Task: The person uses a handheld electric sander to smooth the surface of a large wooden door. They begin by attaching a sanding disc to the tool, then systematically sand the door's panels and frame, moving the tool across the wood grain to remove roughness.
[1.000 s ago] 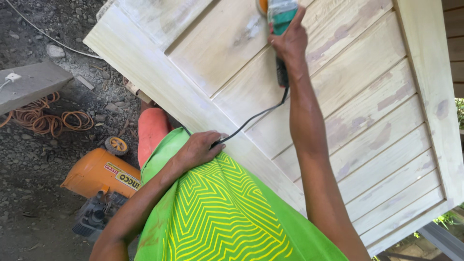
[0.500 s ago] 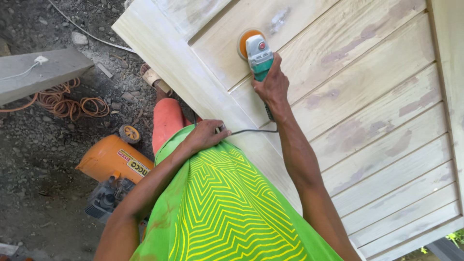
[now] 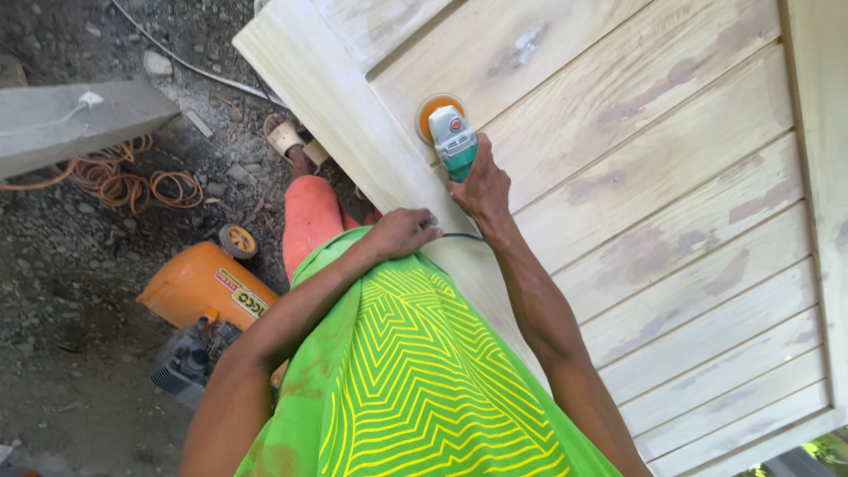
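Head view, looking down: right hand (image 3: 481,187) is clenched round the teal body of a sander (image 3: 450,134), w/ its orange disc pressed flat on the pale wooden door (image 3: 671,177). Sander lies straight ahead of the grip, long axis running from the wrist up and slightly left toward the door's near stile; disc sits on the end of a panel board, just beside that stile. Right hand is the one on the tool. Left hand (image 3: 402,231) rests at the door's edge, fingers curled loosely on the black cord (image 3: 459,236), which trails from under the right wrist. So cord runs between the two hands, close to the body.

Boards slant diagonally, w/ darker unsanded patches further right. Nothing on the door blocks the disc.

On the ground to the left: orange compressor (image 3: 208,287), coiled orange hose (image 3: 132,181), grey beam (image 3: 71,124), gravel. Foot in sandal (image 3: 287,137) stands by the door's corner.
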